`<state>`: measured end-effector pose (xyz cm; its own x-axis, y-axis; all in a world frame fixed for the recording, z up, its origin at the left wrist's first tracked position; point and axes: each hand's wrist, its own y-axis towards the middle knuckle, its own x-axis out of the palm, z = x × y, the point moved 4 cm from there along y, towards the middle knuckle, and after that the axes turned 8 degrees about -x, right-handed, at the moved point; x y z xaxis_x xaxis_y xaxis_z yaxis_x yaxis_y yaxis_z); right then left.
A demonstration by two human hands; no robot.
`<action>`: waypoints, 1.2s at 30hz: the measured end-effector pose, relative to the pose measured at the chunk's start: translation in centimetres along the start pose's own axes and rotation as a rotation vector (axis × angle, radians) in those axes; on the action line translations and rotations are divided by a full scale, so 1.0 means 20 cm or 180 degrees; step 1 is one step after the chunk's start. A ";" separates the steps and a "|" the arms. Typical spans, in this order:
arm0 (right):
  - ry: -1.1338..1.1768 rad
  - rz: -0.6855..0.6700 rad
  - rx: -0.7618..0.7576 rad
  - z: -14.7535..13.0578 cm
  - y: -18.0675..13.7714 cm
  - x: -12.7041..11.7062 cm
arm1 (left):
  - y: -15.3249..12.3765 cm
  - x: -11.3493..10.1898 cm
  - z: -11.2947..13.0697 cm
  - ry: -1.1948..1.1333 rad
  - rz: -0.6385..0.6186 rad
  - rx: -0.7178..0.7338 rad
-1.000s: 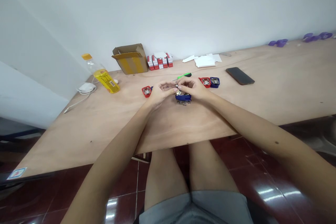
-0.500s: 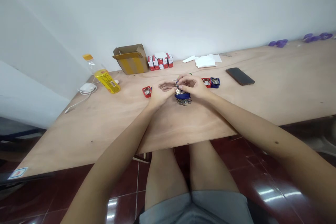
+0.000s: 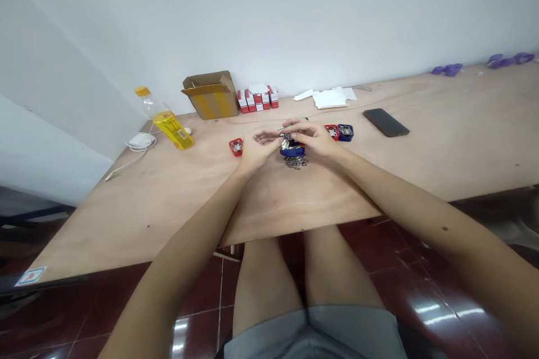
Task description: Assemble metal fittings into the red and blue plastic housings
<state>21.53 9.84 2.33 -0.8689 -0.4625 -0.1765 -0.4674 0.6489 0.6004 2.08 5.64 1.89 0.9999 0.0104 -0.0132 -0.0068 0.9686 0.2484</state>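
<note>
My left hand (image 3: pixel 257 148) is closed in a pinch, with a small shiny metal part (image 3: pixel 282 135) at the tips of its thumb and finger. Just to the right, my right hand (image 3: pixel 314 137) is also closed, thumb against fingers; whatever sits in its pinch is too small to make out. Below the fingertips rests a blue case (image 3: pixel 292 152) with metal pieces in it, partly covered by my hands. In front of it lies a heap of small metal parts (image 3: pixel 296 163). A red case with metal fittings (image 3: pixel 236 147) is beside my left hand.
A red case (image 3: pixel 332 132) and a blue case (image 3: pixel 346 133) stand right of my hands, then a dark phone (image 3: pixel 386 122). Behind are red-and-white boxes (image 3: pixel 257 101), a cardboard box (image 3: pixel 213 98) and white papers (image 3: pixel 330 99). A yellow-labelled bottle (image 3: pixel 172 129) stands left.
My right thumb and fingertips have drawn slightly right, away from my left fingertips, so more of the metal pieces and blue case shows. My left hand has hardly moved.
</note>
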 end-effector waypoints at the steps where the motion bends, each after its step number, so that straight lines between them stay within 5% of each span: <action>1: 0.0013 -0.0010 -0.0008 0.00 0.00 0.00 | 0.00 0.00 0.00 0.0008 0.0005 -0.0009; 36: 0.0049 0.0063 0.0168 0.00 -0.01 0.02 | 0.02 -0.01 -0.04 -0.0032 0.0059 -0.0093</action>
<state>21.22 9.50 2.09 -0.8756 -0.4582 -0.1528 -0.4584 0.6888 0.5616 1.79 6.15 1.27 0.9997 0.0261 0.0008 -0.0256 0.9751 0.2202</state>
